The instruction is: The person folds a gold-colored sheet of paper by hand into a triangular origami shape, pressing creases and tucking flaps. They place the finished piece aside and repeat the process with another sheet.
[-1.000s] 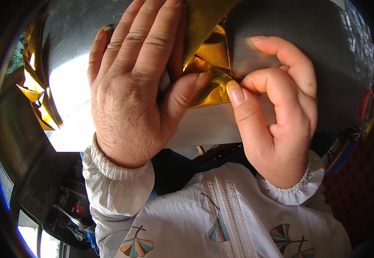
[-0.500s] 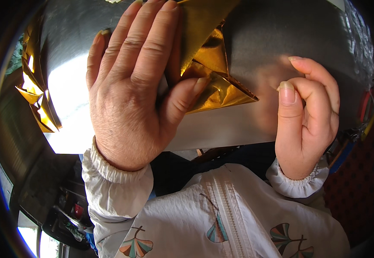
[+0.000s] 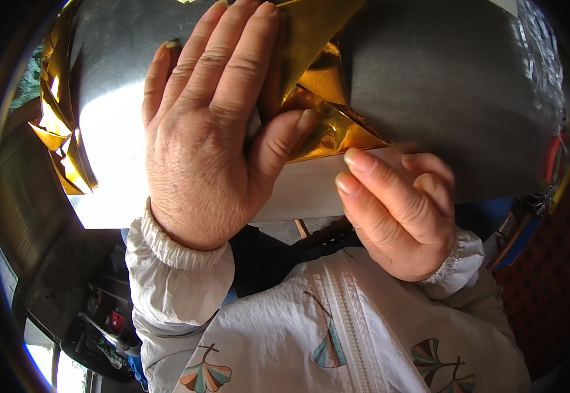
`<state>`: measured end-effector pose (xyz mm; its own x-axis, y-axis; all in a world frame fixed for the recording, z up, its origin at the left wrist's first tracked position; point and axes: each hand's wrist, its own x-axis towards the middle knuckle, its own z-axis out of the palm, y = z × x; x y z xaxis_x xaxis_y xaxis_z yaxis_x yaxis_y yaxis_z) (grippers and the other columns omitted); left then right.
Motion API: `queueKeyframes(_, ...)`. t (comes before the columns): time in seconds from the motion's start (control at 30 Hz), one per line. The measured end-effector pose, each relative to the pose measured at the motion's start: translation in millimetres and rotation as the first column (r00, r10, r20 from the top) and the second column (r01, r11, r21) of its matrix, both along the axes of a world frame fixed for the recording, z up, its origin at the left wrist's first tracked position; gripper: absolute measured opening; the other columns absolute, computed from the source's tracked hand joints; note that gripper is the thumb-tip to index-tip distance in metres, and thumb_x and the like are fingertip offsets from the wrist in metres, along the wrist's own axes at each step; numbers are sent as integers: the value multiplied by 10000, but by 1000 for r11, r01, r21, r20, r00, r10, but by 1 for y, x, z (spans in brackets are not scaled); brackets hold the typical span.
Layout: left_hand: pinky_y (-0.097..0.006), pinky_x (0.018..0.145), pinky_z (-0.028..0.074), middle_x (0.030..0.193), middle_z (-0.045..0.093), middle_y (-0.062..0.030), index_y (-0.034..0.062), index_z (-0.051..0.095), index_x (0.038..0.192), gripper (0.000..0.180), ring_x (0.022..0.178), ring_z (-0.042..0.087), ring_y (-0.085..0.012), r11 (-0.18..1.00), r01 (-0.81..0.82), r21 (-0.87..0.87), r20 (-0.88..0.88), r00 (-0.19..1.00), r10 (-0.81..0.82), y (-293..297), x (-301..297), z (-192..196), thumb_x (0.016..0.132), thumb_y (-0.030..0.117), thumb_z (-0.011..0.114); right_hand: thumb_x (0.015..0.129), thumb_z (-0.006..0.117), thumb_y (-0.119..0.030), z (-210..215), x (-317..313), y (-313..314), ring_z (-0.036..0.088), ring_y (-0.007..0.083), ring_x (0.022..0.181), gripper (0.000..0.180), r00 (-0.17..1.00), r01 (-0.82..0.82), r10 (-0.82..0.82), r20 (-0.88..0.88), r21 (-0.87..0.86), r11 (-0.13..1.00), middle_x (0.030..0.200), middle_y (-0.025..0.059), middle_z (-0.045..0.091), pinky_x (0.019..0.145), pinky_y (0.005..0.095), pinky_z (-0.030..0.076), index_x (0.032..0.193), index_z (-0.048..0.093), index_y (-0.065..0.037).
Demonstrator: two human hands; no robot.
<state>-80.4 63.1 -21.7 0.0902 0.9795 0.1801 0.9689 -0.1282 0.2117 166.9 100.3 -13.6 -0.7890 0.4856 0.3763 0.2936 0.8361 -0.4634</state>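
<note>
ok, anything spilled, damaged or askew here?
Nothing clearly stands out. No spill or tear shows. The gold foil piece is creased, but the wrinkles look consistent with folding; its part under the left hand is hidden, so I can't check that.

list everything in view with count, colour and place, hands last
folded foil paper: one, gold, partly under the left hand
folded foil pieces: count unclear, gold, left side of table
table: one, grey with bright glare, beneath the hands
crinkled plastic: one visible mass, clear, upper right
small object: one, red, right edge
patterned surface: one, dark red, lower right
jacket: one, white with leaf print, bottom centre
left hand: one, bare, flat over foil
right hand: one, bare, near foil's lower right corner
</note>
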Motion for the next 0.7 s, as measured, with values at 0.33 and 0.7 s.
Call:
queueKeyframes(0.33, -496, 1174, 225, 1508, 437, -131, 113, 422, 1484, 638, 1418, 376, -321, 988, -150, -27, 37, 988, 151, -17, 32, 9, 968, 477, 508, 785, 714, 50, 36, -6, 1, 592, 150, 894, 412, 929, 366, -344, 138, -496, 787, 1192, 120, 565, 728, 255, 502, 1182, 610, 17)
queueKeyframes(0.7, -485, 1171, 212, 1489, 466, -96, 97, 461, 1452, 637, 1412, 387, -283, 967, -254, -15, 108, 961, 254, -61, 76, 11, 920, 415, 610, 920, 695, -132, 35, 24, -59, 669, 119, 849, 310, 904, 261, -329, 273, -962, -81, 1045, 131, 697, 700, 243, 554, 1147, 603, 58)
